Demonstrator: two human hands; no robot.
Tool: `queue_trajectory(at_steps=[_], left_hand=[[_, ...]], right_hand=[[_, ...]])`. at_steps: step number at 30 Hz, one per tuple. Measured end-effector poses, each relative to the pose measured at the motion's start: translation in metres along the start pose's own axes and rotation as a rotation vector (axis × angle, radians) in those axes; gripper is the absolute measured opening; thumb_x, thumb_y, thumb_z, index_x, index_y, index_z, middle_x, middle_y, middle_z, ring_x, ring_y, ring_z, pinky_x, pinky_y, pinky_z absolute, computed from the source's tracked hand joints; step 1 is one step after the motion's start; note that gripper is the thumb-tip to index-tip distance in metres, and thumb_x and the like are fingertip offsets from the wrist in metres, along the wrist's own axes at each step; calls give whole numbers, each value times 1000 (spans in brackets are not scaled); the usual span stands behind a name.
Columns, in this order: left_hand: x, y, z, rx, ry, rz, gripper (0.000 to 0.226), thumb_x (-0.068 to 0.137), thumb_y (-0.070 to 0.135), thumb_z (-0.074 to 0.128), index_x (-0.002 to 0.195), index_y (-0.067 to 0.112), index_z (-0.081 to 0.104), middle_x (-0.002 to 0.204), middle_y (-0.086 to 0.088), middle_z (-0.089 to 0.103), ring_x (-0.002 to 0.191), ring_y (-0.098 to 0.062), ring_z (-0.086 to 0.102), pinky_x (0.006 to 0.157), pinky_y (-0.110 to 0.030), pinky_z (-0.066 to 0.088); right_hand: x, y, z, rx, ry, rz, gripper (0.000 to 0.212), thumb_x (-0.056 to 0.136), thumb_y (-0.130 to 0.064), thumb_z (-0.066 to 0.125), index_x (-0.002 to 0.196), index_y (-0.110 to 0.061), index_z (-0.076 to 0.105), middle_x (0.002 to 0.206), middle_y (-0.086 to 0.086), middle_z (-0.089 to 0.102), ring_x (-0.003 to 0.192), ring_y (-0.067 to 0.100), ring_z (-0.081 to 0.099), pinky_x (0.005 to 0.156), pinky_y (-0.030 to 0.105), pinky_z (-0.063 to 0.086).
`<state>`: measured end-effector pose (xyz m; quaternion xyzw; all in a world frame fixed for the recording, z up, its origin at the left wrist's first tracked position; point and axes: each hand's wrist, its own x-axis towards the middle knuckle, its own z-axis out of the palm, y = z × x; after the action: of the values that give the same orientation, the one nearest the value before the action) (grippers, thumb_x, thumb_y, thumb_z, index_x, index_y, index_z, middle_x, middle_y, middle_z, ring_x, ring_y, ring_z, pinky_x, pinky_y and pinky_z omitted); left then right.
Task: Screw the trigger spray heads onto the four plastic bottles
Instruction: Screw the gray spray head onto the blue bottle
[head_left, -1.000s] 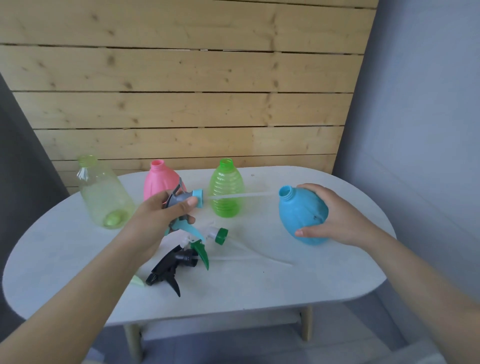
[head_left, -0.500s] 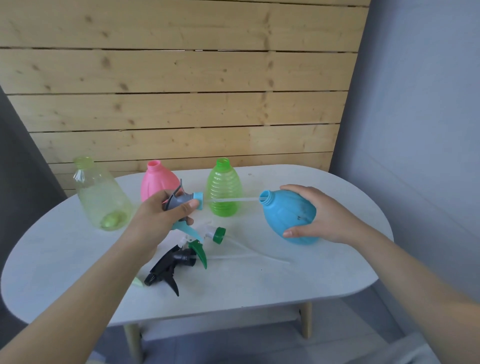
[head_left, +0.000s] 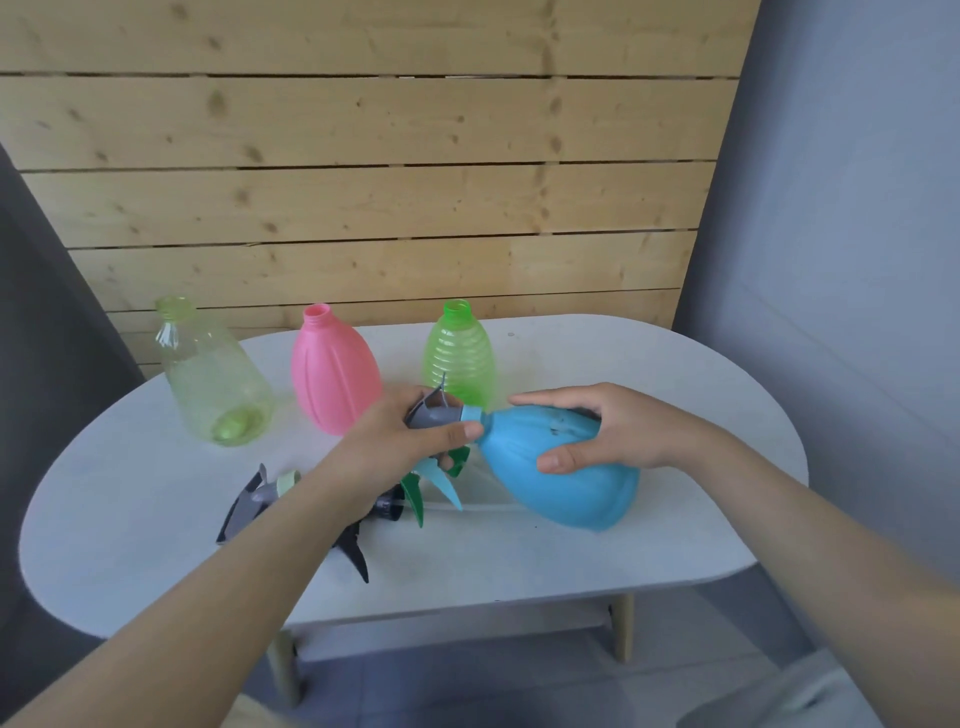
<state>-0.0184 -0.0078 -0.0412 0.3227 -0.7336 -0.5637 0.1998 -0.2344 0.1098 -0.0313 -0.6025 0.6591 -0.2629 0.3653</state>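
Left grip (head_left: 400, 447) clasps spray head (head_left: 434, 413) before green bottle (head_left: 460, 353).

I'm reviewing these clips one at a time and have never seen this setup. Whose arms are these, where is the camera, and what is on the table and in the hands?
There is no machine: a person wears a camera on the head, looking down at their own bare hands. The left hand grips a grey trigger spray head at the neck of the tilted blue bottle, which the right hand holds. On the white table stand a clear yellowish bottle, a pink bottle and a green ribbed bottle, all open-necked. More spray heads lie loose under the left forearm.
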Motion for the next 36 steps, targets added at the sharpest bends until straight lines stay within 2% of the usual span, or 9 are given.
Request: queue_trajectory(at_steps=[5,9,13,15,19,24,27,31,36], left_hand=[[4,-2,-4,-49,-94,-51,37,74,18,78,105,7,61,80,-11,73,72,-21,68,66,-27,51],[4,-4,-5,26,-128,-7,24,76,16,76,96,17,63,67,-1,71,60,-11,63,57,-21,49],[3,-4,-7,92,-177,39,24,67,27,80,87,32,68,76,7,71,69,-7,66,63,-21,53],[3,-3,-7,125,-218,28,25,63,34,78,86,35,66,64,9,66,57,-7,59,50,-19,47],[6,-5,-9,85,-243,4,23,65,30,75,86,26,66,59,3,63,53,-11,55,47,-22,41],[10,-7,-12,-7,-169,-50,30,65,24,73,91,11,64,58,-2,64,53,-15,55,54,-26,43],[10,-9,-18,-53,-122,-68,34,63,31,73,86,8,64,61,-5,59,55,-15,50,55,-31,32],[7,-13,-28,-196,-103,-83,41,66,24,81,96,6,59,64,-5,62,56,-17,52,60,-26,41],[2,-13,-32,-139,-39,-48,53,62,26,86,99,6,53,70,-4,67,58,-14,59,65,-38,40]], right_hand=[[5,-1,-3,-14,-53,31,58,65,-52,77,116,-62,52,117,-34,58,104,-15,55,87,13,43],[8,-4,-3,-17,-94,35,56,69,-50,75,119,-58,52,118,-30,59,106,-11,55,88,15,43],[8,-6,-4,64,-154,52,50,69,-49,71,117,-53,57,120,-25,63,106,-5,59,91,20,47],[9,-5,-3,119,-172,65,48,69,-48,70,117,-48,61,119,-19,66,106,2,62,93,24,49],[11,-1,-1,213,-106,79,48,70,-43,69,117,-37,63,119,-4,67,106,10,65,93,28,50],[11,3,1,317,44,18,48,71,-48,72,116,-38,61,126,-7,61,116,3,56,104,28,41],[7,12,-5,519,51,12,57,71,-29,77,123,-37,54,128,-6,55,113,8,58,92,26,48],[4,14,-4,653,34,-31,59,69,-13,68,119,-37,49,121,1,51,104,14,59,76,27,53],[7,8,4,601,202,-4,41,75,-46,62,113,-31,58,112,-1,62,92,14,66,63,36,55]])
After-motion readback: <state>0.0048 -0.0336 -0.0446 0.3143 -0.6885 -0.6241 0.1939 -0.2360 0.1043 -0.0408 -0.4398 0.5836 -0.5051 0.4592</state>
